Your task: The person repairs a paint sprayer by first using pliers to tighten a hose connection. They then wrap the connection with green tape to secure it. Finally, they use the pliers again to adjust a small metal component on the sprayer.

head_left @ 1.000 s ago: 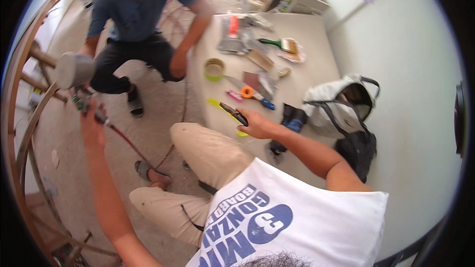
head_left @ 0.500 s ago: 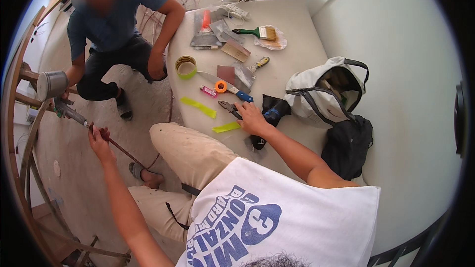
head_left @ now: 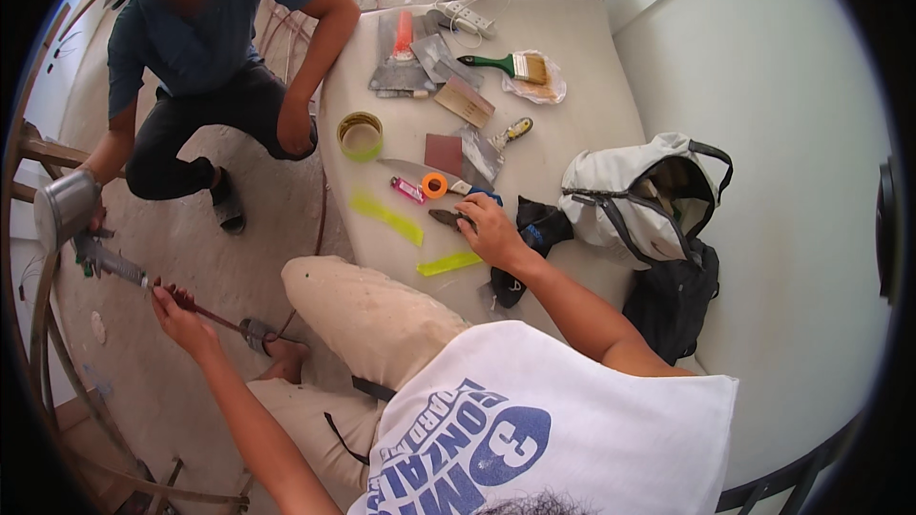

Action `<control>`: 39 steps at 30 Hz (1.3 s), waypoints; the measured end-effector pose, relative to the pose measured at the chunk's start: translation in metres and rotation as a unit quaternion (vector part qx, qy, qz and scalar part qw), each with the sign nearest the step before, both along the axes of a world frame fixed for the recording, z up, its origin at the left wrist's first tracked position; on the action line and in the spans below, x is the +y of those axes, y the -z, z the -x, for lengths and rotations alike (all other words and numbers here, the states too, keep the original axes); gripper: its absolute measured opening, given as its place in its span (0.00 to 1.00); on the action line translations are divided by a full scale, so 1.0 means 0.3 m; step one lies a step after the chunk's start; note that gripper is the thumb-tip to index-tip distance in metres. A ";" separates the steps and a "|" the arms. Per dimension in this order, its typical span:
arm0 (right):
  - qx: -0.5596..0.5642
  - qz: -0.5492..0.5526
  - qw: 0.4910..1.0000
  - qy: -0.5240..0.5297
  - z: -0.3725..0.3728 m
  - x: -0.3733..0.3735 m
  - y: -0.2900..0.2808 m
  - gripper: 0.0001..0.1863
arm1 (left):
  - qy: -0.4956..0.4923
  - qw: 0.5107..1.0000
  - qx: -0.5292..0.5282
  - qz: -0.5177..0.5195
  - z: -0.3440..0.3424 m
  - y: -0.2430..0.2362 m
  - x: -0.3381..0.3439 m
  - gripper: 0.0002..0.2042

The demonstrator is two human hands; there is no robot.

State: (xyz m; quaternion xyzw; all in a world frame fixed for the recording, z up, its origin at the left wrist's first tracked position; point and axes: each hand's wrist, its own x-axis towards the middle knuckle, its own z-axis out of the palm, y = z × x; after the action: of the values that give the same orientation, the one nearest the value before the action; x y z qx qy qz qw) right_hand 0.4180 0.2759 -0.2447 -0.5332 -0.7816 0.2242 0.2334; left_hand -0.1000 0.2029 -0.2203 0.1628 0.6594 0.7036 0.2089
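Observation:
My left hand (head_left: 181, 319) grips the hose end (head_left: 189, 300) of a spray gun (head_left: 119, 257). The co-worker's hand is at its silver cup (head_left: 67, 210). My right hand (head_left: 490, 234) is on dark pliers (head_left: 444, 217) on the pale padded surface, fingers curled over the handles. Around them are two neon-yellow strips (head_left: 448, 262), a pink lighter (head_left: 407, 189), an orange tape roll (head_left: 434, 185), a blue-handled putty knife (head_left: 460, 186) and a black bundle (head_left: 544, 226).
A co-worker (head_left: 200, 67) squats at upper left beside wooden bars (head_left: 48, 151). Scrapers (head_left: 401, 57), a brush (head_left: 530, 68), green tape (head_left: 361, 133) and a power strip (head_left: 472, 19) lie farther back. A white bag (head_left: 611, 191) sits right, by a wall (head_left: 782, 133). Hoses cross the floor.
The spray gun has moved left and down, with the co-worker's hand now at its cup. My left hand has lowered. My right hand has brought the pliers down onto the surface.

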 end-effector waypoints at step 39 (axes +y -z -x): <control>-0.128 -0.039 0.991 0.010 0.316 0.105 -0.018 0.15 | 0.051 0.983 0.012 0.174 0.199 0.247 -0.225 0.22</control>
State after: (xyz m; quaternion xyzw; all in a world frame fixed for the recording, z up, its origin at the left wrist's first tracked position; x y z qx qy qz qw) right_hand 0.3232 0.3073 -0.2392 -0.5560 -0.8077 0.1211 0.1543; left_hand -0.1598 0.1354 -0.2944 0.1663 0.7652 0.5642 0.2617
